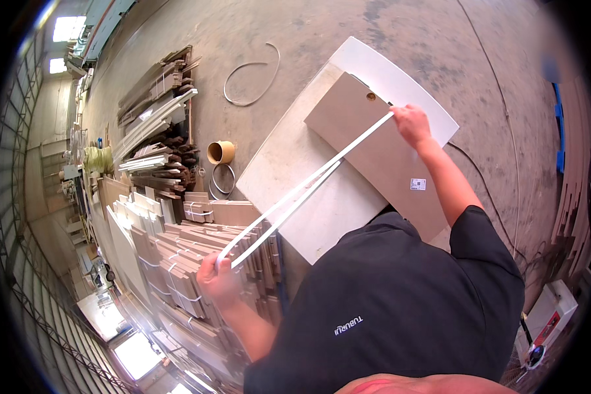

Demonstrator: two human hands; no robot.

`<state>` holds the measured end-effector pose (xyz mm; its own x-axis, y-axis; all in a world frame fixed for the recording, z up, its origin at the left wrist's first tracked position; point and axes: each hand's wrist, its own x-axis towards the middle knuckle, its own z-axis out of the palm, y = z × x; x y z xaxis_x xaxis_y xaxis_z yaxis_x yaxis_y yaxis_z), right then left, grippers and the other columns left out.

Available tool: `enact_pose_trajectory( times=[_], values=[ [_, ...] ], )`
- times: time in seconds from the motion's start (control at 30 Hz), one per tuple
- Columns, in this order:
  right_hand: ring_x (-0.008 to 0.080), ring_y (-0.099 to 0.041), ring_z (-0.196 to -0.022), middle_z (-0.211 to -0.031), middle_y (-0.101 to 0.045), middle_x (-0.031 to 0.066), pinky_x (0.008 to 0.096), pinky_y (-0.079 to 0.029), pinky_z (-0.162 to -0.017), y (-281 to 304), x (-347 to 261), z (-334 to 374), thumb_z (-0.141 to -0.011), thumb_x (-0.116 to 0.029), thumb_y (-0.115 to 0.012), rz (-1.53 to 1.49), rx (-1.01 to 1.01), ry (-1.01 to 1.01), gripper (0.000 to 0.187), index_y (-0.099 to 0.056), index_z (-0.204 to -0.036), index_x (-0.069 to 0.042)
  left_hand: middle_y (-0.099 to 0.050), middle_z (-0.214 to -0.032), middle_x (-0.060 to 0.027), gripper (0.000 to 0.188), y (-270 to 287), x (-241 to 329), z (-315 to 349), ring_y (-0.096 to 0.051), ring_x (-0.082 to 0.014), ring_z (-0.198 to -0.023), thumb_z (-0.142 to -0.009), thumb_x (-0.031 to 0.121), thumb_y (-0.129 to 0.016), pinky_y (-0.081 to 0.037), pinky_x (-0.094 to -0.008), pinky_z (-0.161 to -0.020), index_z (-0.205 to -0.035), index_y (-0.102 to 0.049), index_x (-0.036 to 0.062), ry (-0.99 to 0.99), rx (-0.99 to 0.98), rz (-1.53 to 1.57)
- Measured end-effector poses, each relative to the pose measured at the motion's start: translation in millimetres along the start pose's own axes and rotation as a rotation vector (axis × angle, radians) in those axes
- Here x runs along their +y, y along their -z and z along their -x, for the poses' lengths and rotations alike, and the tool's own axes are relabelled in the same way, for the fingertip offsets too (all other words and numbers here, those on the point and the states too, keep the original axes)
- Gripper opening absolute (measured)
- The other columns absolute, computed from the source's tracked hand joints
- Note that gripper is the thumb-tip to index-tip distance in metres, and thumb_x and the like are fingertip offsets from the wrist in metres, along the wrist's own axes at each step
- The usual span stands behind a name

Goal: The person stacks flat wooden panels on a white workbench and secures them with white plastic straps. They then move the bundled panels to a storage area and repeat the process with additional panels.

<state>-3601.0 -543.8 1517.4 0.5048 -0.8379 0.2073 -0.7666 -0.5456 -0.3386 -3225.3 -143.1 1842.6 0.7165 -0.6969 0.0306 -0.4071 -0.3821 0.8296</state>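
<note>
A narrow white strapping band (306, 185) stretches slantwise between my two hands. My left hand (220, 286), out at the left, is closed round the band where it doubles back. My right hand (412, 125) grips the other stretch at the far edge of a taupe flat panel (368, 141). That panel lies at an angle on a white worktop (276, 164), and the band passes over both. A white label (417, 184) sticks to the panel, and a small round brass-coloured spot (371, 96) shows near its far edge. My torso hides the panel's near end.
Bundled taupe boards (184, 262) stand close to my left arm. Beyond them are piled board strips (154, 92), a cardboard tube (220, 152) and a loose loop of strap (246, 65) on the floor. A cable (486, 174) runs along the floor at right, near a white machine (550, 322).
</note>
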Motion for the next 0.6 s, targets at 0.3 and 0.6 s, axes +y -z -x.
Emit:
enact_pose_trajectory(
  times=[0.3,0.6],
  values=[
    [0.0357,-0.073,-0.092,-0.096,-0.076,0.0125,0.0461,-0.058,-0.076,-34.7,99.0,-29.4,-0.101,-0.032,-0.062,-0.214,0.114,-0.523,0.023,-0.079,-0.112,-0.021,-0.052,-0.078,0.0041,0.048,-40.6,6.5,-17.9,-0.049,-0.0068,-0.071,-0.091,0.048,-0.083,-0.038,-0.0226,-0.063,-0.094,-0.062,0.0040,0.005,0.065,0.200],
    [0.0358,-0.071,-0.104,-0.111,-0.076,0.0117,0.0465,-0.058,-0.087,-103.5,124.2,-36.6,-0.098,-0.030,-0.063,-0.378,0.163,-0.648,0.025,-0.079,-0.115,-0.023,-0.053,-0.088,0.0010,0.042,-54.0,5.4,-12.4,-0.053,-0.0082,-0.075,-0.091,0.038,-0.085,-0.041,-0.0228,-0.066,-0.096,-0.062,0.0031,0.010,0.057,0.132]
  ],
)
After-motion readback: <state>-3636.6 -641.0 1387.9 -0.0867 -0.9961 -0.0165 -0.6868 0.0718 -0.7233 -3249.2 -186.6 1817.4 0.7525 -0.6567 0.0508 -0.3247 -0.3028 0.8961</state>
